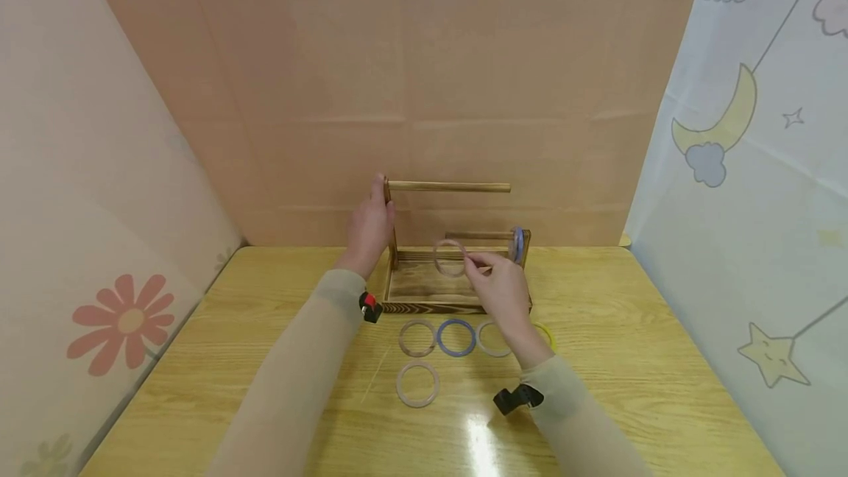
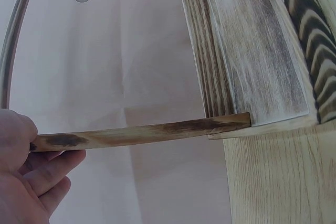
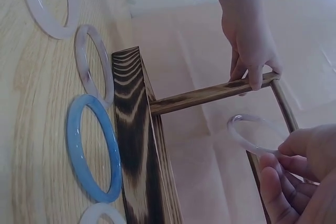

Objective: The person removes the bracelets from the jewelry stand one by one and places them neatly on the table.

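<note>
Head view, and here we are over a pale wooden surface [image 1: 629, 359] with a dark-stained wooden rack [image 1: 424, 293] standing at its far side. The left hand [image 1: 371, 230] has its grip curled round the rack's left upright post [image 1: 391, 227], right up near the long top rod [image 1: 449, 187], steadying the frame; the left wrist view confirms fingers wrapped on that charred post. The right hand [image 1: 501, 287] pinches a clear bangle [image 1: 450, 257] between thumb and fingertips, grip clamped on its rim, holding it up over the rack's tray, just off the free end of the short lower rod [image 1: 478, 235]. It looks close to that rod's tip but not threaded on (the right wrist view shows the ring hanging in open air). One blue bangle on the rod [image 1: 518, 244] already sits at the far right end by the post, so by my reckoning one is hung and a second is in hand. Left lying on the surface in front of the rack: a brownish bangle [image 1: 417, 338], a blue bangle [image 1: 456, 337], a whitish bangle [image 1: 492, 339] partly under the right wrist, a yellow one [image 1: 546, 335] peeking out beyond it, and a pale pink bangle [image 1: 417, 383] nearer the person. Most of the work looks to be ahead.
</note>
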`<state>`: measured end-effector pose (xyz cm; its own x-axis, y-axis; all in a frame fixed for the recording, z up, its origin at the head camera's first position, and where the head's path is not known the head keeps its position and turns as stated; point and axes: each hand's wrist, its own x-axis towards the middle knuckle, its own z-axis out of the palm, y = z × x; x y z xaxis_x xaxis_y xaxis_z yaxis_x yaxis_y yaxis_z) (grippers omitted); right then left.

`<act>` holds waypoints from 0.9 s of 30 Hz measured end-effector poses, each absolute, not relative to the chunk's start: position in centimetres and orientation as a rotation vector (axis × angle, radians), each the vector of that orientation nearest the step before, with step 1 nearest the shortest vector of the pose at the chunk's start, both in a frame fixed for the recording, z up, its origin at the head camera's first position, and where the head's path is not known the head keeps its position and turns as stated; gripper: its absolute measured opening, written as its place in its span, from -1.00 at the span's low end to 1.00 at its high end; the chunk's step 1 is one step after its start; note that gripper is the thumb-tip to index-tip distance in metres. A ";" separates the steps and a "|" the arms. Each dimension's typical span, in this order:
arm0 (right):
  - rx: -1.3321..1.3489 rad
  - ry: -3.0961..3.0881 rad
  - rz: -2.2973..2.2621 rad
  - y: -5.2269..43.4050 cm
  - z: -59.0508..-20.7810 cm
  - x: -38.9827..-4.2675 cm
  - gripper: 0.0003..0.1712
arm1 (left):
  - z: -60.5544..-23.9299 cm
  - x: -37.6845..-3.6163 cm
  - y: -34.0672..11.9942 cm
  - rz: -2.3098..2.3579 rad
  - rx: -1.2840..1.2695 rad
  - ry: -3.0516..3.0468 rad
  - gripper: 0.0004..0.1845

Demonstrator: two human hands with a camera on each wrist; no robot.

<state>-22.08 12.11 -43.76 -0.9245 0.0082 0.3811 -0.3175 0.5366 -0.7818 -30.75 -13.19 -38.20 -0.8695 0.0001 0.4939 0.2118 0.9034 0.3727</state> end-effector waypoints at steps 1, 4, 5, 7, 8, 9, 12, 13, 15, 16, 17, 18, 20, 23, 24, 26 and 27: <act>0.252 -2.452 1.344 12.2 -43.7 -21.9 -0.73 | -38.2 -30.8 -13.2 -0.575 -0.154 -2.569 -0.41; 0.244 -2.493 1.344 12.5 -43.5 -21.5 -0.75 | -38.2 -30.8 -13.2 -0.581 -0.155 -2.567 -0.41; 0.246 -2.504 1.343 12.7 -43.5 -21.3 -0.74 | -38.2 -30.8 -13.2 -0.584 -0.155 -2.565 -0.40; 0.250 -2.530 1.349 12.9 -43.5 -21.1 -0.72 | -38.2 -30.8 -13.2 -0.584 -0.154 -2.564 -0.40; 0.256 -2.542 1.355 13.0 -43.5 -21.0 -0.71 | -38.2 -30.8 -13.2 -0.586 -0.152 -2.562 -0.40; 0.262 -2.552 1.362 13.2 -43.5 -20.9 -0.70 | -38.2 -30.8 -13.2 -0.583 -0.152 -2.562 -0.40; 0.277 -2.572 1.386 13.6 -43.7 -20.7 -0.68 | -38.2 -30.9 -13.2 -0.574 -0.149 -2.565 -0.41; 0.281 -2.577 1.397 13.7 -43.7 -20.6 -0.68 | -38.2 -30.9 -13.2 -0.572 -0.150 -2.564 -0.41; 0.287 -2.593 1.410 14.0 -43.8 -20.4 -0.67 | -38.2 -30.9 -13.2 -0.572 -0.153 -2.561 -0.42; 0.287 -2.602 1.419 14.1 -43.8 -20.3 -0.68 | -38.2 -30.9 -13.2 -0.573 -0.155 -2.558 -0.41; 0.286 -2.614 1.421 14.2 -43.9 -20.2 -0.68 | -38.2 -30.9 -13.2 -0.575 -0.155 -2.556 -0.41; 0.288 -2.625 1.425 14.3 -43.9 -20.1 -0.68 | -38.2 -30.9 -13.2 -0.580 -0.156 -2.554 -0.41; 0.286 -2.649 1.432 14.5 -43.9 -19.9 -0.68 | -38.2 -30.9 -13.2 -0.592 -0.155 -2.553 -0.40; 0.288 -2.679 1.457 14.7 -43.9 -19.6 -0.69 | -38.2 -30.9 -13.2 -0.593 -0.145 -2.559 -0.39; 0.289 -2.686 1.473 14.8 -43.9 -19.5 -0.70 | -38.2 -30.9 -13.2 -0.592 -0.142 -2.561 -0.39; 0.290 -2.699 1.510 15.0 -44.1 -19.3 -0.71 | -38.2 -30.9 -13.2 -0.582 -0.134 -2.566 -0.39; 0.288 -2.705 1.529 15.2 -44.1 -19.2 -0.71 | -38.2 -30.9 -13.2 -0.577 -0.129 -2.568 -0.39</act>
